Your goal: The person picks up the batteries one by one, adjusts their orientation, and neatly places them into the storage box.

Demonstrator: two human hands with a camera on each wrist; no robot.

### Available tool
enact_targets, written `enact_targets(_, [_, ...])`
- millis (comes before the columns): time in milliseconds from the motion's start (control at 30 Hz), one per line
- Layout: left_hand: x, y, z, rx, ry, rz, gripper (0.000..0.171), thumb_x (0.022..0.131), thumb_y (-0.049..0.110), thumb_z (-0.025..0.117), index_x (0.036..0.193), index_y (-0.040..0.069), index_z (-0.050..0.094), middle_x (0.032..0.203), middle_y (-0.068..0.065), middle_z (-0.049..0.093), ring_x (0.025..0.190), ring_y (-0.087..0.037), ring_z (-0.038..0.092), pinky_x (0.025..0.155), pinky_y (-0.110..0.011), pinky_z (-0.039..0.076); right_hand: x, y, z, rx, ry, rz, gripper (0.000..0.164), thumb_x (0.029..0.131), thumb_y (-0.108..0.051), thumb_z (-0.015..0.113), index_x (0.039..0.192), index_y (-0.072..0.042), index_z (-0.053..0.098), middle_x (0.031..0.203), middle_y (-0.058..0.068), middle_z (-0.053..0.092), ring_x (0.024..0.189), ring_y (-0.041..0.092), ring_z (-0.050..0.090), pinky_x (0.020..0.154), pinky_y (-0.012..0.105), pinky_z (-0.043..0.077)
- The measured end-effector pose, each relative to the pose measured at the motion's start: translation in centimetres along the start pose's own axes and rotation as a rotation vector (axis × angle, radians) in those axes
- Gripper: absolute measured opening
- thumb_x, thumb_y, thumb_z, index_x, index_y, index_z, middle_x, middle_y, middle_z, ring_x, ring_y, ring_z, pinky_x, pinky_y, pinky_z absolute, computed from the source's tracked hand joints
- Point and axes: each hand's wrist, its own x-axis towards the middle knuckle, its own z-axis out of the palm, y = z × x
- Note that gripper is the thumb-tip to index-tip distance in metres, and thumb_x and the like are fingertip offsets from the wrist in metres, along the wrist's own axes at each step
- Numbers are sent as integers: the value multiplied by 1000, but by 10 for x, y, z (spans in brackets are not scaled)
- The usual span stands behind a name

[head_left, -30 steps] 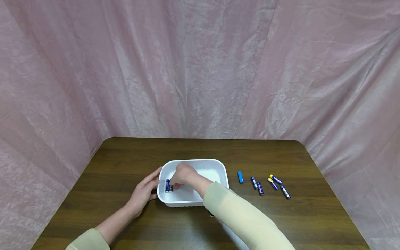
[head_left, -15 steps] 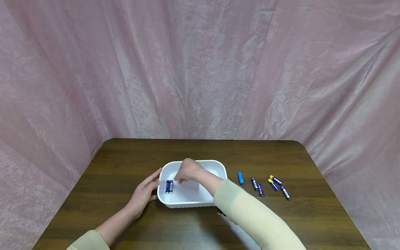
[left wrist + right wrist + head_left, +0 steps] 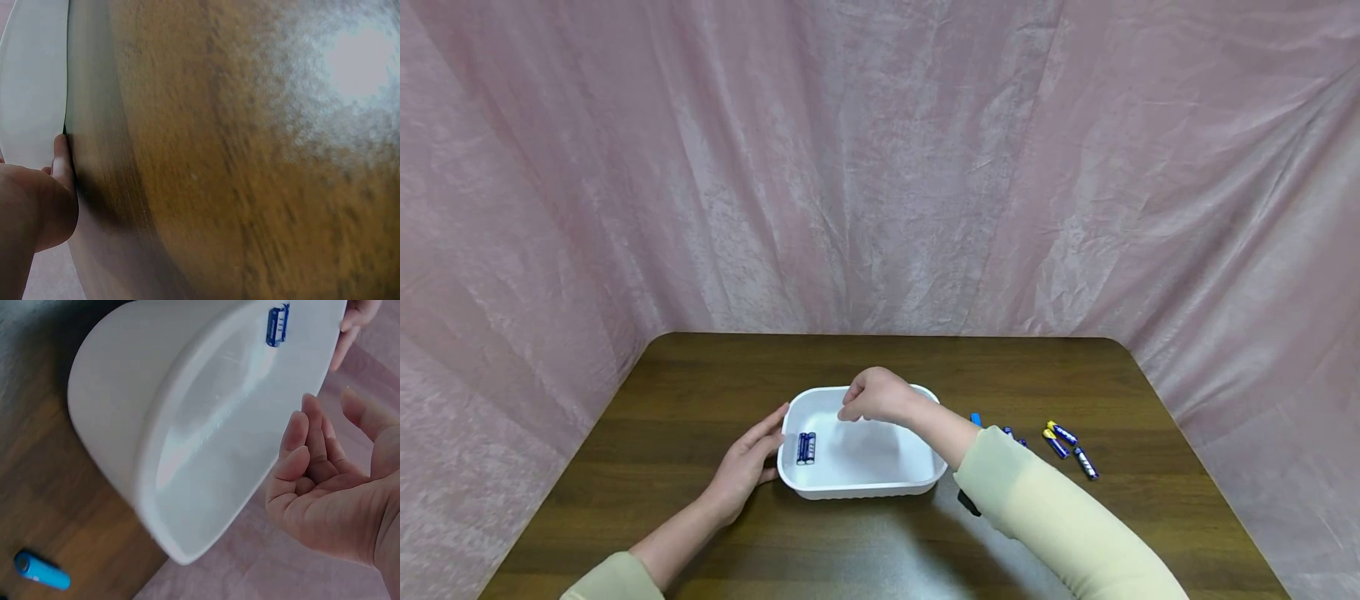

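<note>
A white plastic tray sits on the wooden table. Inside, at its left end, two dark blue batteries lie side by side. My left hand rests against the tray's left wall with its fingers extended; the left wrist view shows a finger along the tray's base. Over the tray's far side is my right hand. Its loosely bent fingers stand apart from the thumb in the right wrist view, and nothing is between them.
To the right of the tray, a light blue battery and two dark blue batteries are partly hidden by my right sleeve. Farther right lie two yellow-and-blue batteries and a dark blue one. A pink curtain hangs behind the table.
My right hand has let go of the battery at the tray's left end, lifted, and moved right and away from it. My left hand has stayed at the tray's wall.
</note>
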Motion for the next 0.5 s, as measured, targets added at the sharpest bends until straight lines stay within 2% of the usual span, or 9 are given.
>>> enact_targets(100, [1, 0, -1, 7, 5, -7, 50, 107, 24, 53, 157, 27, 45, 160, -10, 39, 129, -28, 50, 88, -38, 57, -4, 3, -9, 9, 3, 0, 17, 86, -22, 83, 96, -12, 74, 89, -1, 71, 88, 22, 67, 78, 38, 55])
enact_targets(267, [1, 1, -2, 7, 4, -10, 51, 107, 24, 53, 157, 27, 45, 161, -11, 37, 131, -30, 48, 89, -40, 57, -9, 6, -22, 33, 1, -4, 20, 87, -23, 82, 101, -11, 73, 94, 1, 70, 92, 25, 67, 82, 42, 56])
enact_targets(500, [-1, 3, -1, 9, -1, -13, 51, 107, 25, 53, 157, 26, 44, 162, -12, 35, 132, -31, 47, 92, -43, 56, -18, 12, -38, 25, 48, 6, 24, 86, -23, 82, 105, -10, 74, 93, 1, 70, 87, 20, 65, 77, 37, 55])
